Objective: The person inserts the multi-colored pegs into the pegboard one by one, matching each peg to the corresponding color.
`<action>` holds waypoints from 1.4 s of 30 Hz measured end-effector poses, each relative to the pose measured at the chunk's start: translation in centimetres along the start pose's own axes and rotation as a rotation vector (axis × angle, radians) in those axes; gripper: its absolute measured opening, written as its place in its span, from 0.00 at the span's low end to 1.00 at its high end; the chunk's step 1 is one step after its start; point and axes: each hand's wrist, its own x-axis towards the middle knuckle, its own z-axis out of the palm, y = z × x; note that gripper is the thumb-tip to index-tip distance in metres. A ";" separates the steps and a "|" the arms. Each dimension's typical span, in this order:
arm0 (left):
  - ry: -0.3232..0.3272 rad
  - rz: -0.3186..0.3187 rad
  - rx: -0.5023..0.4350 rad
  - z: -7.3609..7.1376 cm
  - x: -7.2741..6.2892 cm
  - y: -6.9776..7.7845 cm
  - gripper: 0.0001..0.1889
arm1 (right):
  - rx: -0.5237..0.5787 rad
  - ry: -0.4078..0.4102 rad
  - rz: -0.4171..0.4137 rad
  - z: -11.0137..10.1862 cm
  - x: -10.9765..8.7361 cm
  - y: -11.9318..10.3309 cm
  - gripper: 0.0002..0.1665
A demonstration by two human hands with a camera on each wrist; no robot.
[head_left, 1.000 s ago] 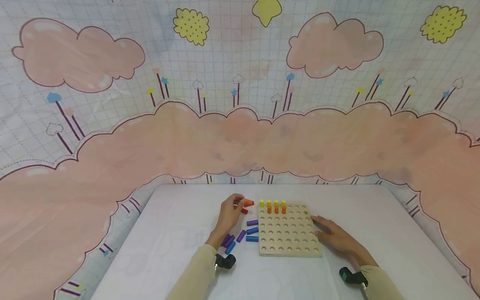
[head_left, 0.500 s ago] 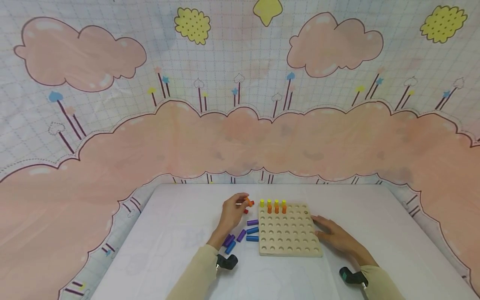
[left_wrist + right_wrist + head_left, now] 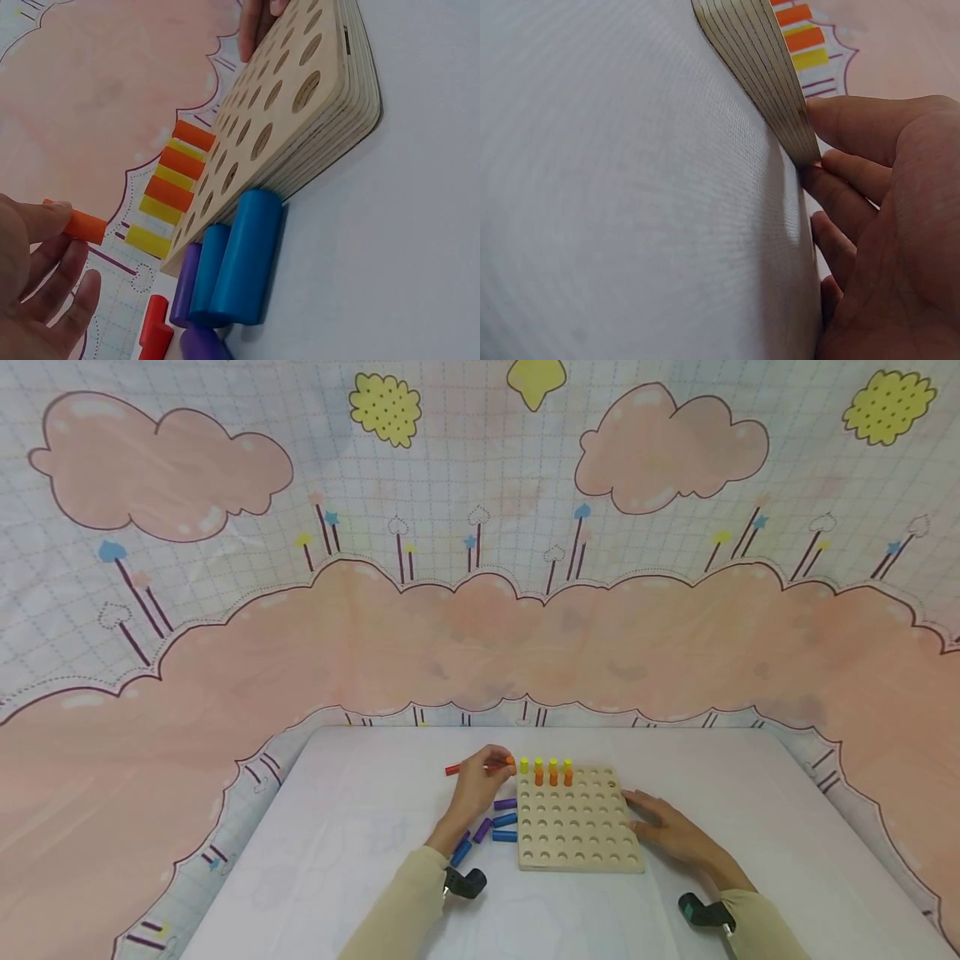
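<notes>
The left hand point(image 3: 477, 783) pinched an orange peg point(image 3: 88, 227), roughly upright, the board point(image 3: 582, 817) at its four o'clock; the right hand point(image 3: 672, 835), fingers loosely straight, touched the board's three-o'clock edge.

Cloud-patterned backdrop point(image 3: 480, 643) behind white table point(image 3: 780, 793)

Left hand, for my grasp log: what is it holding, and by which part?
The left hand pinches an orange peg near one end; the other protrudes.
</notes>
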 end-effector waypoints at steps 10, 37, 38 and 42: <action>-0.042 -0.024 -0.004 1.4 0.3 -0.5 0.11 | -0.005 0.000 -0.008 0.0 0.0 -0.1 0.37; -0.059 -0.026 0.084 3.0 0.6 -1.3 0.09 | -0.018 0.002 -0.012 0.0 -0.1 -0.1 0.37; -0.058 -0.027 0.084 3.0 0.6 -1.3 0.09 | -0.017 0.002 -0.011 0.0 -0.1 -0.1 0.37; -0.060 -0.021 0.088 3.1 0.7 -1.4 0.09 | -0.015 0.002 -0.006 0.0 -0.1 -0.2 0.37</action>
